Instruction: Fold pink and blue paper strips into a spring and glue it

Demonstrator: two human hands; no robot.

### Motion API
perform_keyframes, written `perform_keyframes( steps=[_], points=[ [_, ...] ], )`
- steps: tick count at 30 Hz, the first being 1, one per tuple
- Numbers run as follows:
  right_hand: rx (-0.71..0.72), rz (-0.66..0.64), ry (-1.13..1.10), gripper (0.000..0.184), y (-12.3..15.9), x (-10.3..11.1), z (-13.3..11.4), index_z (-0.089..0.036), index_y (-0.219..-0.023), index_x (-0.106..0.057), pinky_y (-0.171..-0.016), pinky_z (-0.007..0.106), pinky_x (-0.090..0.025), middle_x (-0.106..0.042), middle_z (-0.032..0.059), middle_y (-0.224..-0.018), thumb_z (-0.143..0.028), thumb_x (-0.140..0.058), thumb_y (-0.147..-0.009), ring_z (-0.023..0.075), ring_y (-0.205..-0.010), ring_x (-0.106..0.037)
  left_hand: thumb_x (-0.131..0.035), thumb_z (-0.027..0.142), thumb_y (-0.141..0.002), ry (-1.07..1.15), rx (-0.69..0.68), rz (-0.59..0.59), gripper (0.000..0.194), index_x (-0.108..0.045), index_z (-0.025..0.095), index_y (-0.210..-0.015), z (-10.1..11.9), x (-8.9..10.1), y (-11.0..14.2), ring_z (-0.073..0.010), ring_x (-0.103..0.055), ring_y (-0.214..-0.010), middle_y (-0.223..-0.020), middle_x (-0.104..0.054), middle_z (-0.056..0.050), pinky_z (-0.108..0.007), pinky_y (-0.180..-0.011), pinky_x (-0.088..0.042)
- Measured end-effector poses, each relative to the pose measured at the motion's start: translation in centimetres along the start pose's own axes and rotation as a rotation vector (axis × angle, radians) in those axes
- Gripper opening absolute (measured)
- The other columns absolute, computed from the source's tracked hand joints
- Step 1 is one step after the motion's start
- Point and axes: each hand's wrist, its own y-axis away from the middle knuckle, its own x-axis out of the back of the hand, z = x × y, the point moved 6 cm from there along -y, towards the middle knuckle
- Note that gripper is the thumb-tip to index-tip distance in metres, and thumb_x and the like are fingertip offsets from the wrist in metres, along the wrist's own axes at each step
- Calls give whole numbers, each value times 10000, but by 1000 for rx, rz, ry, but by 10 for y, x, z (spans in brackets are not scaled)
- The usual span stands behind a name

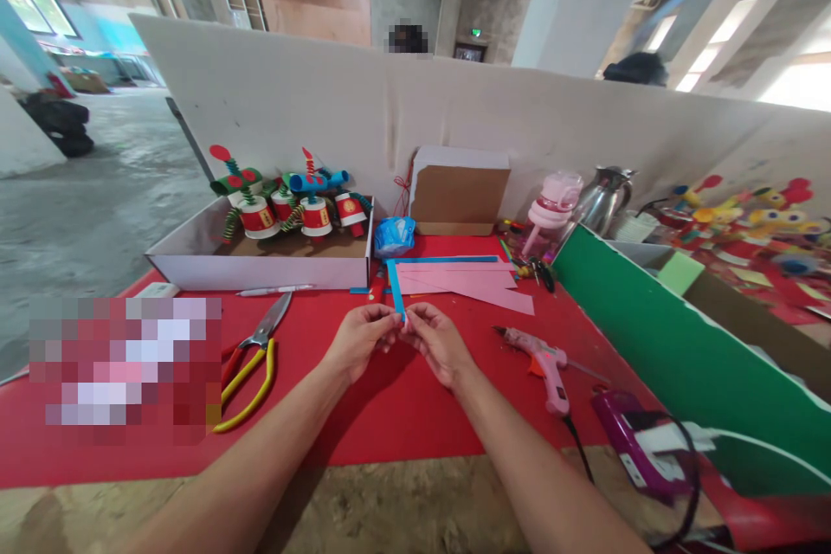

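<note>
Both hands meet over the middle of the red tabletop. My left hand (367, 339) is closed, its fingertips pinching the near end of a narrow blue paper strip (396, 290). Fingertips of my right hand (436, 341) are pressed together at the same end, where a little pink shows; I cannot tell whether that is paper or skin. The strip's far part reaches away towards several pink paper strips (458, 277) fanned out on the table. To the right of my right hand lies a pink hot glue gun (542, 363). Yellow-and-red-handled scissors (256, 355) lie left of my left hand.
A white box (263, 273) holds several paper-cup figures (315, 216). Behind my hands are a blue packet (394, 237) and a cardboard box lid (460, 195). A green-sided box (681, 320) and a purple power bank-like block (642, 441) with cables stand right. A white board (292, 104) closes the back.
</note>
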Motion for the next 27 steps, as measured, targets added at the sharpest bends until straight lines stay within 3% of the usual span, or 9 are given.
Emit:
perform_keyframes(
  steps=[6,15,22,27],
  points=[
    [8,45,15,302,1,0,1,-185,-706,-610,-615,205,-473,-602,-56,-628,-334,-816,-545,67,-564,-545,-775,314,-499,29,-29,-5,282,-612,122,-625,0,-1,1,-65,-458,-409,-479,-575,4,-182,-395,-327],
    [15,72,42,283,0,2,4,-165,-728,-664,-671,241,-495,-652,-21,-643,-334,-799,-545,90,-591,-587,-743,309,-557,-126,-133,-8,246,-650,125,-690,4,2,0,-80,-486,-437,-540,-614,-10,-197,-423,-377],
    [109,185,31,253,-2,10,-1,-188,-683,-663,-637,260,-502,-627,-38,-597,-354,-792,-543,97,-555,-559,-768,347,-569,-93,-93,-71,355,-682,120,-828,2,-5,2,-108,-549,-544,-690,-673,-53,-214,-487,-411],
    [113,163,63,261,-1,7,-1,-192,-700,-663,-676,280,-520,-651,-22,-659,-361,-792,-550,116,-606,-589,-766,390,-579,-74,-89,-8,351,-673,121,-784,1,-1,1,-97,-526,-522,-638,-649,-34,-202,-464,-384]
  ],
)
